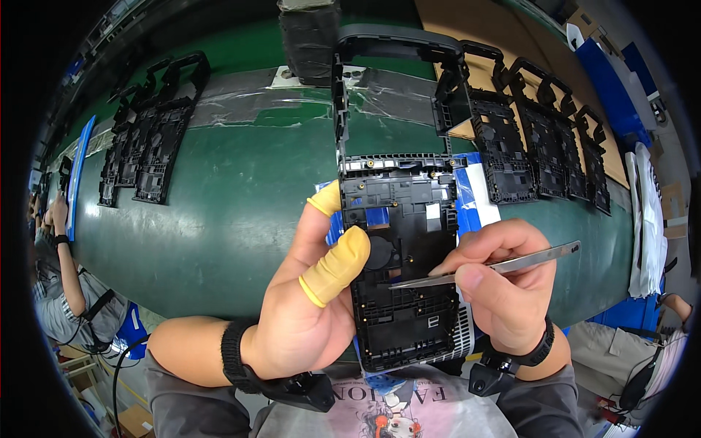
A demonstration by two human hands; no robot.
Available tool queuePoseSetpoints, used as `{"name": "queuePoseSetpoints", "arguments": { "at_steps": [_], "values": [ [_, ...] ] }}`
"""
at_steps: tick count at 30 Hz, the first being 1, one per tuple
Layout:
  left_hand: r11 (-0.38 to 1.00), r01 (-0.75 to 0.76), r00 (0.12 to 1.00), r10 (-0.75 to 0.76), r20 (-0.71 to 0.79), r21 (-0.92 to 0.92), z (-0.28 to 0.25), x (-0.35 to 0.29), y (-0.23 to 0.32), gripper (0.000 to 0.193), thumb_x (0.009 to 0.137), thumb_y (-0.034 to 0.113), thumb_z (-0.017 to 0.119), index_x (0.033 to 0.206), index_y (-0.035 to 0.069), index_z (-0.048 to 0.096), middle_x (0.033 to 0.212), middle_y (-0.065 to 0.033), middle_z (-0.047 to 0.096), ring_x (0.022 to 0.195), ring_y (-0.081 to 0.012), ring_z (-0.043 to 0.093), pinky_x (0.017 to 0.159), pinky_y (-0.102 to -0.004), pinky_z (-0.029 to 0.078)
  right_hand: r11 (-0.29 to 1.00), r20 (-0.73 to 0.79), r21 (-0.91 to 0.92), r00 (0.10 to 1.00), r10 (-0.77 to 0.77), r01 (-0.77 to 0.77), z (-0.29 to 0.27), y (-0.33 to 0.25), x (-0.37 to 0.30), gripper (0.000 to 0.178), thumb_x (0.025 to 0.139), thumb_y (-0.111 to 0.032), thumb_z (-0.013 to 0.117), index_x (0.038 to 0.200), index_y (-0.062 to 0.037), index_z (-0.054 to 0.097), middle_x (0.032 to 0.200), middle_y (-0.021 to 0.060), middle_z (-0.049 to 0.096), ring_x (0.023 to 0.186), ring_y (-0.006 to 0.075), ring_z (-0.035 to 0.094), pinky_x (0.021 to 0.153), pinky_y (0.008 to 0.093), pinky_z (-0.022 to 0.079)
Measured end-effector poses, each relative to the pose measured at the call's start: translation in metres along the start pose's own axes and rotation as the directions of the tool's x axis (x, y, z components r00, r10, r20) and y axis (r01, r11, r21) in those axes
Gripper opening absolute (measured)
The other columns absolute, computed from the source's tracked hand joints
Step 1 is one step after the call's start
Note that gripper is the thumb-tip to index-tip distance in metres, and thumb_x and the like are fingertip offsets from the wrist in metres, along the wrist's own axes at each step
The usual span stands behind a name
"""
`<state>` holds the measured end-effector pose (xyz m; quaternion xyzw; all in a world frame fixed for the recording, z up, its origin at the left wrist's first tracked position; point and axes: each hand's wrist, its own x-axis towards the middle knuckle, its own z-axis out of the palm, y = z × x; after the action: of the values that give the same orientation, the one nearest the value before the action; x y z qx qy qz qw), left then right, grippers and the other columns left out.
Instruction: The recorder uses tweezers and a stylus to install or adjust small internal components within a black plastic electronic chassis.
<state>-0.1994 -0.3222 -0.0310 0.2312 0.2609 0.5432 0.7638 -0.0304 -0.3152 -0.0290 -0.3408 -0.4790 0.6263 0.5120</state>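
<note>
A black plastic housing frame (pixel 401 197) with a tall handle-like loop at its far end is held over the table in front of me. My left hand (pixel 314 299) is closed on its left edge, with yellow finger cots on the thumb and a finger. The thumb lies over the frame's inner face. Between the thumb and fingers of my right hand (pixel 504 285) are metal tweezers (pixel 537 258), slanting down to the left. Their tips reach the frame's lower middle; whether they touch it or grip anything, I cannot tell.
Similar black frames (pixel 164 139) lie at the left, and several more (pixel 540 146) stand at the right on brown board (pixel 475 18). A taped dark post (pixel 310 44) rises behind the green table (pixel 219 241). Another person's arm (pixel 67 270) shows at far left.
</note>
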Motion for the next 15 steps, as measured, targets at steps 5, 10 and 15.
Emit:
{"name": "queuePoseSetpoints", "arguments": {
  "at_steps": [5, 10, 15],
  "values": [
    [1.000, -0.014, 1.000, 0.014, 0.007, -0.014, -0.0010, -0.0008, -0.0003, 0.047, 0.086, 0.022, 0.041, 0.126, 0.006, 0.023, 0.118, -0.0122, 0.041, 0.107, -0.0232, 0.043, 0.088, -0.0368, 0.037, 1.000, -0.001, -0.019, 1.000, 0.009, -0.009, -0.0011, 0.0019, 0.0004, 0.016, 0.072, 0.004, 0.058, 0.086, 0.0052, 0.052, 0.078, 0.0112, 0.059, 0.071, 0.0115, 0.057, 0.062, 0.0212, 0.045],
    [1.000, -0.018, 1.000, 0.018, -0.009, -0.017, 0.0011, -0.0006, -0.0008, 0.046, 0.086, 0.022, 0.041, 0.126, 0.006, 0.023, 0.118, -0.0122, 0.041, 0.106, -0.0233, 0.044, 0.088, -0.0373, 0.037, 0.999, 0.006, -0.044, 1.000, 0.005, -0.005, -0.0018, 0.0028, 0.0015, 0.017, 0.072, 0.005, 0.058, 0.087, 0.0053, 0.052, 0.078, 0.0110, 0.059, 0.071, 0.0110, 0.057, 0.063, 0.0208, 0.045],
    [1.000, -0.021, 1.000, 0.021, 0.009, -0.013, 0.0007, -0.0003, -0.0008, 0.046, 0.086, 0.021, 0.040, 0.126, 0.005, 0.023, 0.118, -0.0123, 0.041, 0.107, -0.0233, 0.043, 0.089, -0.0374, 0.037, 1.000, 0.007, -0.012, 1.000, 0.015, -0.015, -0.0033, 0.0015, 0.0014, 0.018, 0.072, 0.005, 0.058, 0.088, 0.0057, 0.052, 0.078, 0.0109, 0.058, 0.071, 0.0113, 0.057, 0.063, 0.0210, 0.045]
  ]
}}
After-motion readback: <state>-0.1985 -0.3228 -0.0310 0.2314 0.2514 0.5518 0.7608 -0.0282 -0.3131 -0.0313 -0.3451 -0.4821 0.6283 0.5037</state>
